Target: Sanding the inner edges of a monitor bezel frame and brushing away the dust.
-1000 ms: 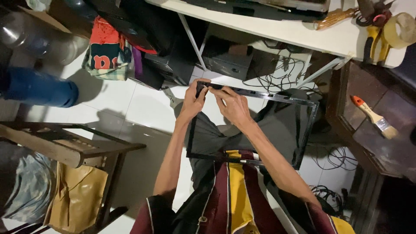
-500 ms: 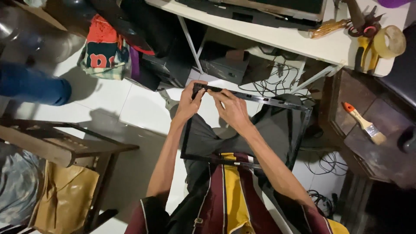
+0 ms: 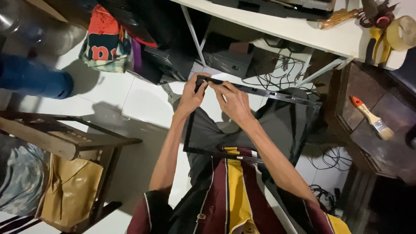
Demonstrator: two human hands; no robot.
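Black frame [image 3: 260,92] rests across the person's lap, just in front of the white table [image 3: 303,37]. Both hands pinch its top left corner: left hand [image 3: 190,96] closed on the end, right hand [image 3: 234,102] gripping beside it. That corner looks like the part being worked loose, and it needs slow, careful fingers.

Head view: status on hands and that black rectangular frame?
Left hand and right hand both pinching the far top edge of the thin black rectangular frame, near its left corner. Frame rests across the lap. Nothing blocking the grip.
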